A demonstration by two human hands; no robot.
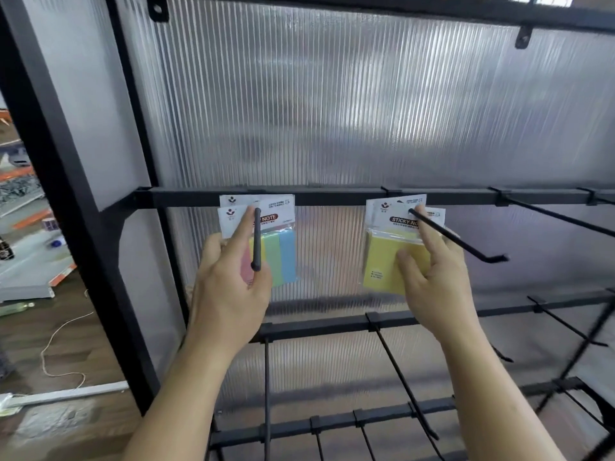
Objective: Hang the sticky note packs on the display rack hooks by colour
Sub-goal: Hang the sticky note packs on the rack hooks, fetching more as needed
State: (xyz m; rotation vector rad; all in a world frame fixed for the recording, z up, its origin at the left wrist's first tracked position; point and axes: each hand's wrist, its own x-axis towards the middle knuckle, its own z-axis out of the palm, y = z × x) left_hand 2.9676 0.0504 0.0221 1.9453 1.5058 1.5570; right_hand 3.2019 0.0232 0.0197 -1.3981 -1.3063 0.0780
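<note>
Two multicolour sticky note packs (281, 254) with pink, green and blue strips hang on the left hook (257, 241) of the black rack. My left hand (229, 284) holds the front pack, forefinger stretched up along its header card. On the neighbouring hook (459, 239) to the right hang several yellow sticky note packs (382, 261). My right hand (432, 277) touches the front yellow pack, forefinger up at the header near the hook hole, the other fingers spread against the pack.
The black crossbar (332, 196) carries more bare hooks (559, 216) at the right. Lower bars (332, 327) hold further hooks pointing toward me. A ribbed translucent panel (332, 111) backs the rack. Left of the black upright (66, 194) lie shelving parts and a cord on the floor.
</note>
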